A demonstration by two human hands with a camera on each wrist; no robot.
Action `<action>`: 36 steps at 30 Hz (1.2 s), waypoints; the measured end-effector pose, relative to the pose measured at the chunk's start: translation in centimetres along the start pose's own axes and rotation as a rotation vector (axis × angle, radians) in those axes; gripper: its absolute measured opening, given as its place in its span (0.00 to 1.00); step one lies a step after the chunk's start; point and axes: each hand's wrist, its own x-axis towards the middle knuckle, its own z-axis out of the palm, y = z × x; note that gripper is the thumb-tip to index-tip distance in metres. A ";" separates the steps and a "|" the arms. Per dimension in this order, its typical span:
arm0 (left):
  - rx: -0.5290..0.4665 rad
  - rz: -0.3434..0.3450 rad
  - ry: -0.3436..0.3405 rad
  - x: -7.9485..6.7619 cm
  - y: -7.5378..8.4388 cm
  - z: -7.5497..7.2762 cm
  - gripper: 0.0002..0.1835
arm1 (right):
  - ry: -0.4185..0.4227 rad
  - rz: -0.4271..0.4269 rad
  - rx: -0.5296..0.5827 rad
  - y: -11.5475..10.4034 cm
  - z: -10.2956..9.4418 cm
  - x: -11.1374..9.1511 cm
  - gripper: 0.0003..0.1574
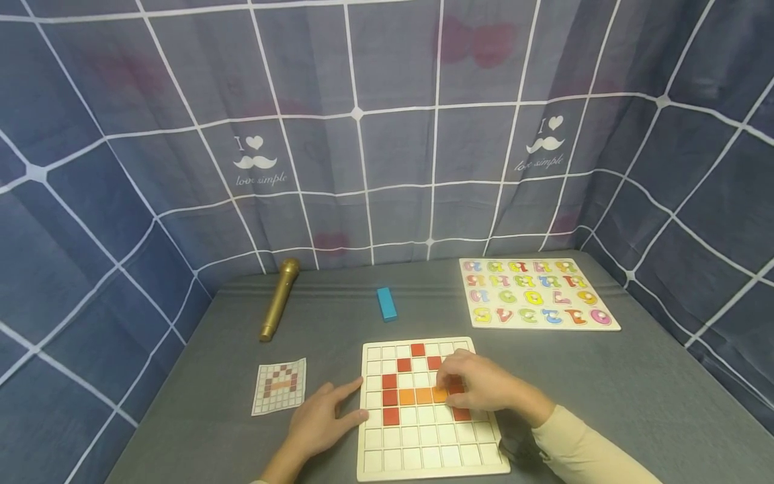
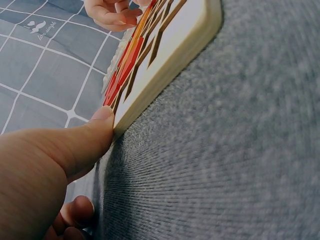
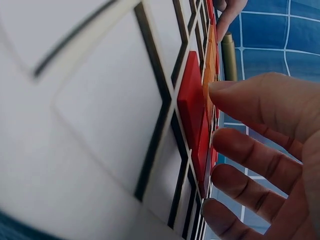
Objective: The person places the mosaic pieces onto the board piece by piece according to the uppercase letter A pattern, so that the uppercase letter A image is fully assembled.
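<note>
A square white grid board (image 1: 404, 438) lies in front of me. Red tiles (image 1: 391, 417) form an arch with two legs on it, crossed by a row of orange tiles (image 1: 424, 396). My left hand (image 1: 317, 420) rests at the board's left edge, with the thumb and index fingertips against the side. Over the board's right half is my right hand (image 1: 484, 383), fingers bent downward beside the right-hand red tiles and partly covering them. In the right wrist view its thumb tip (image 3: 222, 90) is right at the orange tiles, and no piece shows between the spread fingers.
A printed pattern card (image 1: 263, 403) lies left of the board. Behind are a gold microphone (image 1: 278, 299), a small blue block (image 1: 386, 304) and, back right, a number puzzle board (image 1: 544, 325). Grey cloth (image 1: 205, 403) covers the table; a checked curtain (image 1: 393, 154) surrounds it.
</note>
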 end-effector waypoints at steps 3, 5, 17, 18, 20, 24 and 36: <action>-0.001 -0.001 0.001 0.0 0.0 0.0 0.33 | 0.001 -0.002 -0.002 0.0 0.0 0.0 0.12; 0.001 0.000 0.003 0.0 0.0 0.0 0.33 | 0.002 -0.002 -0.003 -0.1 0.0 0.1 0.12; 0.001 0.012 -0.003 0.0 0.0 -0.1 0.34 | 0.010 -0.011 -0.016 -0.2 0.2 0.2 0.12; -0.001 0.014 -0.005 0.0 0.0 -0.1 0.33 | 0.018 -0.020 -0.026 -0.1 0.2 0.2 0.12; -0.001 0.019 -0.007 0.1 -0.1 -0.1 0.33 | 0.033 -0.035 -0.045 -0.1 0.3 0.2 0.12; -0.004 0.017 -0.010 0.0 -0.1 -0.1 0.34 | 0.049 -0.049 -0.059 -0.1 0.3 0.3 0.13; -0.008 0.012 -0.007 -0.1 -0.1 0.0 0.34 | 0.073 -0.084 -0.088 0.1 0.4 0.4 0.13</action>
